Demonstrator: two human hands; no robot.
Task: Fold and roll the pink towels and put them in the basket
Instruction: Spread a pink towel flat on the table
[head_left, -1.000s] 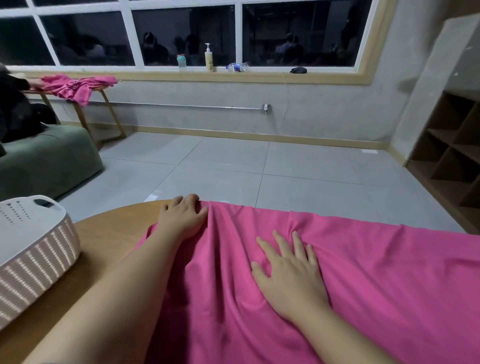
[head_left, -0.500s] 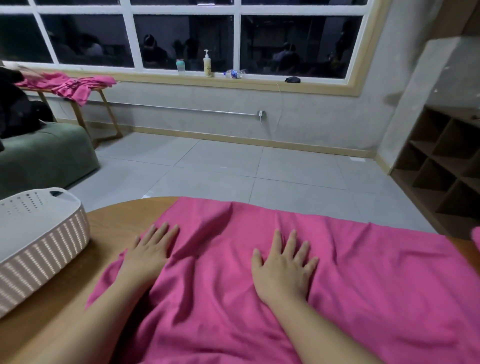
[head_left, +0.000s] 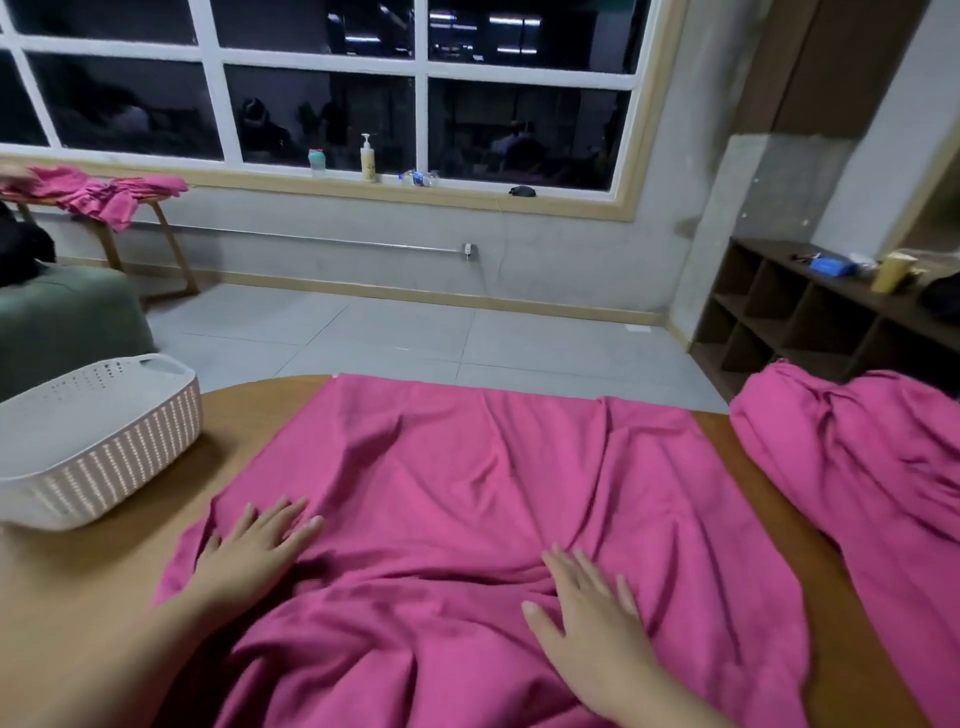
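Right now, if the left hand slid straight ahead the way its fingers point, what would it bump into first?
The left hand lies flat on the spread pink towel, fingers aimed up and to the right. That way it would only meet the towel's wrinkles, then probably the table's far edge. The white basket sits off to its left.

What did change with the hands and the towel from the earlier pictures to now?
The left hand let go of the far edge and slid back toward the person, now lying flat. The right hand also drew back, flat. The towel now lies more spread out. The basket stayed on the table.
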